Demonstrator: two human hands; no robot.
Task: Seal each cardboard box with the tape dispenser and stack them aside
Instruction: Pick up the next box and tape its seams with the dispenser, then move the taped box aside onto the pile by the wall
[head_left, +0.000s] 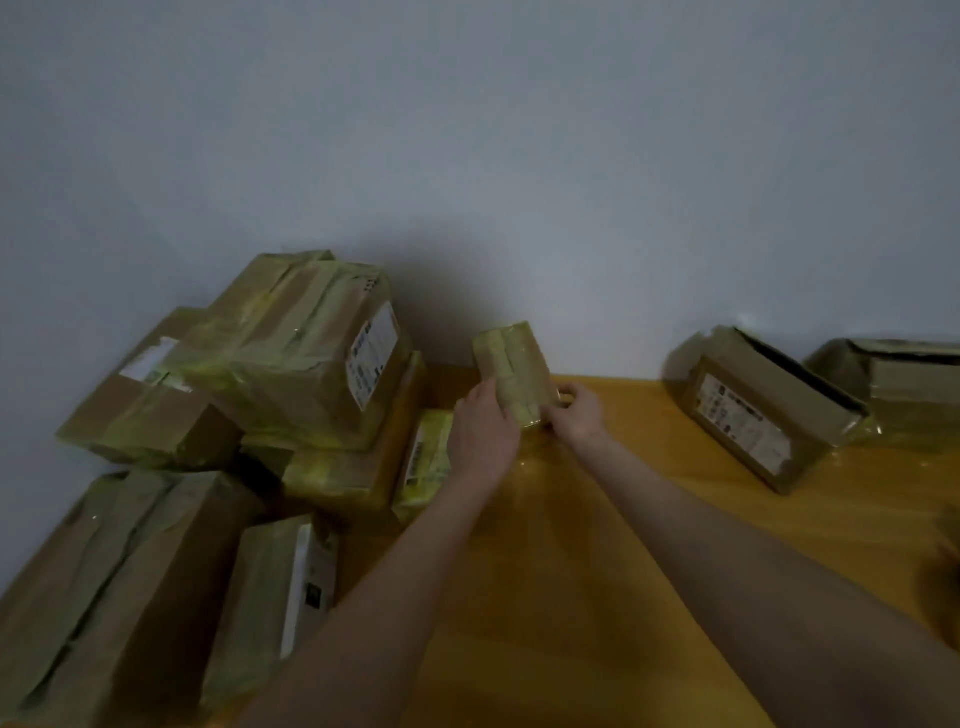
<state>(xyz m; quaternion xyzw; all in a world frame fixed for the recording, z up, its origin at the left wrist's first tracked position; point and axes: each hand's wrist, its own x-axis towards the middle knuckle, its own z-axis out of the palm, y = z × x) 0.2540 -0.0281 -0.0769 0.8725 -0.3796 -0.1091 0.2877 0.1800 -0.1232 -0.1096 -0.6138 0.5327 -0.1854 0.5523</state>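
A small cardboard box (511, 366) wrapped in yellowish tape stands tilted above the wooden table (649, 519), held between both hands. My left hand (483, 434) grips its left side, thumb on the front. My right hand (576, 413) holds its lower right edge with curled fingers. To the left lies a pile of taped boxes (291, 358), several stacked on each other. No tape dispenser shows in this view.
Two boxes with loose flaps, one labelled (753, 410) and one at the frame edge (904, 384), sit at the back right against the grey wall. A dark blurred object (943, 587) is at the right edge. Bare tabletop lies under my forearms.
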